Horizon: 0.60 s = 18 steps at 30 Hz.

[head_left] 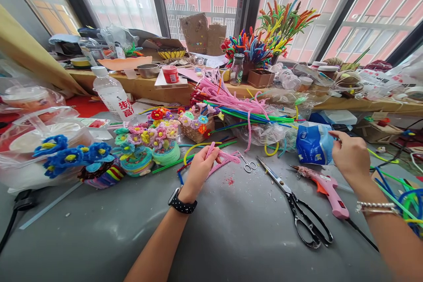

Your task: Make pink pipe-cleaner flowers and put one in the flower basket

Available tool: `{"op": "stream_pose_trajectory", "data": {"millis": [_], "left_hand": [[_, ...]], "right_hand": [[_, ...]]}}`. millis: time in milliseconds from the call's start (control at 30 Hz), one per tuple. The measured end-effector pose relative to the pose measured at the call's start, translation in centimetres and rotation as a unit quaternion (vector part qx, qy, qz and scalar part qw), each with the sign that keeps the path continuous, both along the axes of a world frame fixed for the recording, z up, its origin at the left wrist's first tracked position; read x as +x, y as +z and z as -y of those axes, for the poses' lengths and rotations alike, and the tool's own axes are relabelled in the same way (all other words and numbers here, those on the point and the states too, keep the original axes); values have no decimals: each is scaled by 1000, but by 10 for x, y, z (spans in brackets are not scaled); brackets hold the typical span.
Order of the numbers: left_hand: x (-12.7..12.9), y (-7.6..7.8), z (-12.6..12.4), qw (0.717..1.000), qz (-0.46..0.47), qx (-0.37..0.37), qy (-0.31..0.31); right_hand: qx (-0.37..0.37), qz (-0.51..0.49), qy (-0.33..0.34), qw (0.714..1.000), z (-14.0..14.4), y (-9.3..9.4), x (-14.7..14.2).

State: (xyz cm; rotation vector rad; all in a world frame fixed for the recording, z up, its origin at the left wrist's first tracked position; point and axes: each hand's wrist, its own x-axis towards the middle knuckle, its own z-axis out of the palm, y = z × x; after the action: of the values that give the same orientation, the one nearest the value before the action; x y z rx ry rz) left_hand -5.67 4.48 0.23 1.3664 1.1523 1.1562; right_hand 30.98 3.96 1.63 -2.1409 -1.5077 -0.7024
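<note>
Our left hand (198, 169) pinches pink pipe cleaners (224, 158) lying on the table (231, 238); light and bendy, we'd grip them mid-length. Our right hand (350, 156) seems loosely curled against the blue tissue pack (312, 143), soft and squashy.

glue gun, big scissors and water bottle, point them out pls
glue gun (327, 187), head view, on its pink body
big scissors (291, 196), head view, near the pivot
water bottle (112, 94), head view, on its label
</note>
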Motion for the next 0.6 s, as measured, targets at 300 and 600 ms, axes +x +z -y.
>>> {"op": "stream_pose_trajectory", "data": {"millis": [300,600], "left_hand": [[1,2,0,997,-61,35,13],[-1,1,0,996,-82,42,15]], "right_hand": [[-123,-145,406,894,56,-22,-135],[-288,-113,485,818,49,-40,-193]]}}
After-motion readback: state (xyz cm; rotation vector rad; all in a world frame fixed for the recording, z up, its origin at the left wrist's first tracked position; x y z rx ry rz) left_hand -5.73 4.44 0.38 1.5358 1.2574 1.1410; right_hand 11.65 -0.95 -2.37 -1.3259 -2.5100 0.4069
